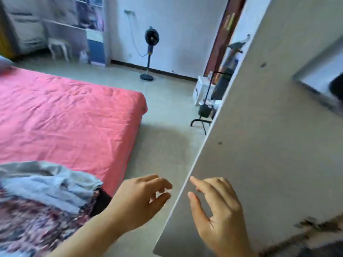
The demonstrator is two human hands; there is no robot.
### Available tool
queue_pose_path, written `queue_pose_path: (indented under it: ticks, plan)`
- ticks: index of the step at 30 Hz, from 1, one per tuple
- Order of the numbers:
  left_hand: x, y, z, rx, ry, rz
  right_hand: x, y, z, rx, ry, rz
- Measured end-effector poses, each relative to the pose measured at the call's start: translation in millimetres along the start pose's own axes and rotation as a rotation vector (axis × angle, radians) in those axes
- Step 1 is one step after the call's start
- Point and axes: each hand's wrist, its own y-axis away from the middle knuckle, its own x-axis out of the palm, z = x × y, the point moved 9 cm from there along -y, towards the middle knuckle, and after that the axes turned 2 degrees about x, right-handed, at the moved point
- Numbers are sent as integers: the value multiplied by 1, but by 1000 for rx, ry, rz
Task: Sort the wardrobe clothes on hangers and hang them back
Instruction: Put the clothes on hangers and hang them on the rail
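Wardrobe door, bed and clothes pile, with both hands empty at the door's edge.

Item one: flat grey matt-laminate wardrobe door panel (269, 127), standing open, probably for access to the rail, rose directly beyond the right hand (220, 210); that hand was released, fingers loosely spread against the panel face, grasping nothing. Item two: bed with creased coral-pink cotton sheet (65, 112) lay to the left of the left hand (141, 199), likely serving as the sorting surface. Item three: soft heap of pale blue and dark floral fabric clothes (42, 197) sat on the bed corner just left of the left forearm; no hangers were visible. The left hand was relaxed, fingers gently curled, empty, near the panel's thin pale edge.
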Motion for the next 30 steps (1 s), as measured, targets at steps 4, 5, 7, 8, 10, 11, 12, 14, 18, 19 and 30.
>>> queue_pose_path:
  ticks: [4, 5, 7, 8, 10, 11, 12, 14, 18, 19, 30]
  plan:
    - [-58, 65, 98, -197, -170, -51, 106, -17, 54, -85, -115, 108]
    - [-69, 80, 119, -248, -199, -62, 127, -20, 67, -109, -146, 132]
    - [-92, 116, 164, -370, -262, -79, 174, -28, 97, -168, -228, 179]
    - [-104, 136, 187, -422, -297, -90, 199, -33, 113, -197, -262, 203]
    - [-121, 167, 218, -488, -327, -92, 235, -40, 136, -228, -315, 258]
    - [-130, 186, 236, -533, -341, -89, 257, -43, 150, -241, -355, 288]
    - [-138, 200, 248, -571, -355, -93, 274, -45, 161, -255, -387, 318]
    - [-157, 234, 272, -662, -378, -119, 312, -46, 188, -297, -437, 389]
    - [-188, 288, 310, -828, -398, -199, 385, -51, 239, -398, -526, 535]
    - [-194, 298, 317, -865, -407, -228, 399, -50, 249, -417, -561, 571]
    - [-222, 378, 420, -1298, -409, -350, 617, -31, 363, -698, -750, 898]
